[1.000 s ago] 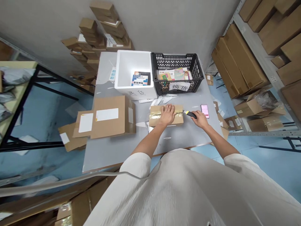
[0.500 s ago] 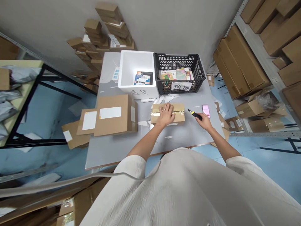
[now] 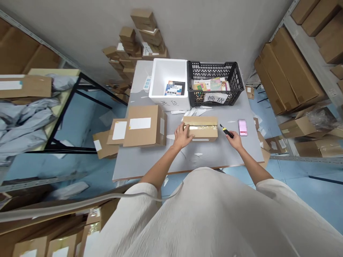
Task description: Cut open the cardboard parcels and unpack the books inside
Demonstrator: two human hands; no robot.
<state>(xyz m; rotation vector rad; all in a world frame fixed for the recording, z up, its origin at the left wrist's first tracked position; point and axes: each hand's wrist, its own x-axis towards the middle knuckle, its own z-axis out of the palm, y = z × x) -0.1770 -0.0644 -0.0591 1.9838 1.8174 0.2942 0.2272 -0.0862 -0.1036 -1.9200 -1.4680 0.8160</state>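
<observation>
A small taped cardboard box (image 3: 205,132) lies on the grey table (image 3: 187,160) in front of me. My left hand (image 3: 182,136) rests at the box's left end, fingers apart, touching its edge. To the right of the box, my right hand (image 3: 235,140) is closed round a black and yellow utility knife (image 3: 226,131). The knife's tip points toward the box's right end, a small distance off it. Shiny tape runs along the box top, partly lifted or wrinkled.
A white foam bin (image 3: 169,71) and a black crate (image 3: 215,66) holding books stand behind. Larger boxes (image 3: 142,126) are at the left, a phone (image 3: 242,127) at the right. Shelves with cartons (image 3: 289,71) flank the table's right side.
My left hand has slid from the top of the small box to its left end. The knife remains in my right hand, close to the box's right end. The camera view has shifted left.
</observation>
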